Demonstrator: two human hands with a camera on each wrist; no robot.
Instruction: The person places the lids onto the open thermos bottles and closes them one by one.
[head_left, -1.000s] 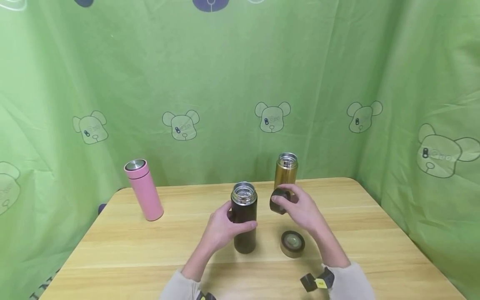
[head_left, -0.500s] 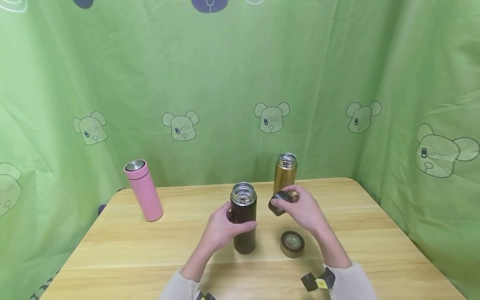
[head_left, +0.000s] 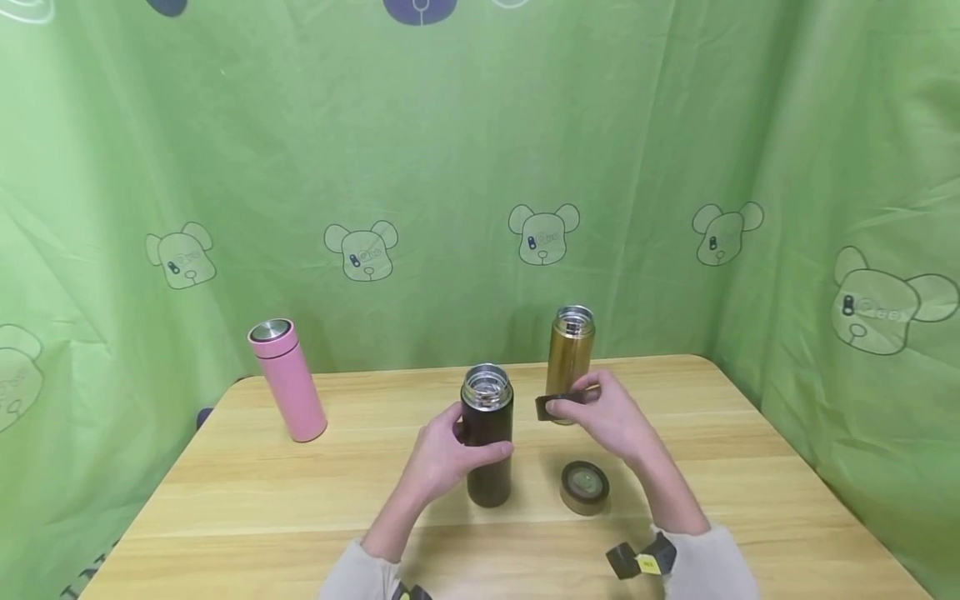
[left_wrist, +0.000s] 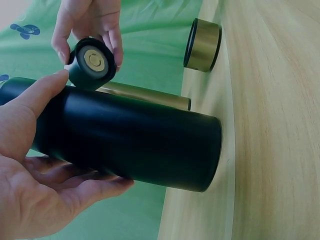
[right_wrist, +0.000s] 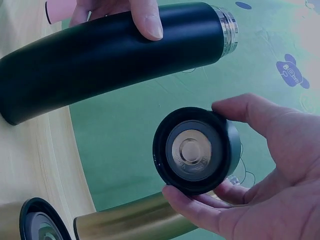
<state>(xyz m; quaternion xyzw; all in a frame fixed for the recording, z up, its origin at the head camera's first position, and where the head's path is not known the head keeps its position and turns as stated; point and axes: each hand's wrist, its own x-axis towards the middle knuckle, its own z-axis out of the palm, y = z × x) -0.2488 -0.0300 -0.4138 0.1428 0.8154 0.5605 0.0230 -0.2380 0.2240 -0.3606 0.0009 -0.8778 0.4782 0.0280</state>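
In the head view a black thermos (head_left: pixel 490 454) stands upright on the table with its steel mouth uncovered. My left hand (head_left: pixel 442 458) grips its body, fingers behind and thumb across the front. To the right, my right hand (head_left: pixel 611 417) pinches a black thermos lid (head_left: pixel 550 407) by its sides, held in the air in front of the gold thermos. The right wrist view shows the underside of that black lid (right_wrist: pixel 191 150), with a round metal disc at its centre. The gold thermos (head_left: pixel 572 350) is uncovered too. Its gold lid (head_left: pixel 585 488) lies on the table below my right hand.
A pink thermos (head_left: pixel 291 383) with its lid on stands at the left of the wooden table (head_left: pixel 300 517). Green curtain (head_left: pixel 450 167) closes off the back and both sides.
My right hand has turned the black lid, so it now appears edge-on in the head view, slightly lower. The left hand and the black thermos have stayed put.
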